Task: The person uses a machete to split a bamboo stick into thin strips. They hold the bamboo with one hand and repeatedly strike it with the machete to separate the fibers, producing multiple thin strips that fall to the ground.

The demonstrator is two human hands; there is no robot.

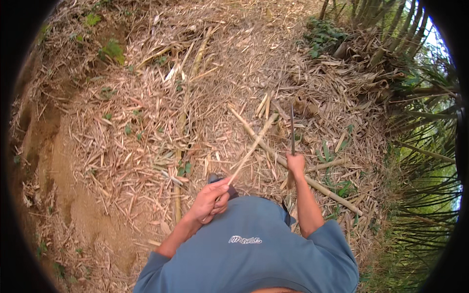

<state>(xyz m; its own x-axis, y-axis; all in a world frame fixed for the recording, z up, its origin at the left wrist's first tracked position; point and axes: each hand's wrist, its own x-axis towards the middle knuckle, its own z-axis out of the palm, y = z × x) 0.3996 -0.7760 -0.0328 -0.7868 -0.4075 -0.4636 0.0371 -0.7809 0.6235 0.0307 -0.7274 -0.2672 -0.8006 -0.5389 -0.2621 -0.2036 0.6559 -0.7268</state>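
My left hand [211, 201] is closed in front of my body, gripping the near end of a thin bamboo stick [250, 150]. The stick slants away to the right, and its far end looks thicker and paler. Over on the right, my right hand [295, 162] is wrapped around the handle of a machete [292, 128], whose narrow dark blade points straight ahead, edge-on to me. Beyond and below the hands, a long bamboo pole [332, 196] lies diagonally on the ground. The stick crosses over it in view; whether they touch, I cannot tell.
Dry bamboo leaves [132, 146] cover the ground. Short bamboo pieces [263, 105] lie ahead, and another long pole [178, 195] stretches along the left. A bare earth bank [49, 161] rises at far left. Bamboo stems [415, 29] and branches [425, 151] crowd the right.
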